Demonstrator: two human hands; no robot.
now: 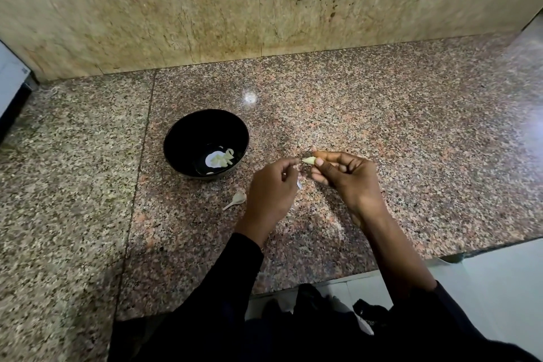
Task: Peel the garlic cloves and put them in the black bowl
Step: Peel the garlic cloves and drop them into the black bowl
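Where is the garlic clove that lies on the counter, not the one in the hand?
In the head view, the loose garlic clove lies on the granite counter, just in front of the black bowl and beside the left hand.

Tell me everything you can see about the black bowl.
The black bowl is round, deep and glossy, standing upright on the speckled granite counter, left of both hands and untouched by them. Its inside is dark; several pale peeled garlic cloves lie at the bottom. One loose clove lies just outside it.
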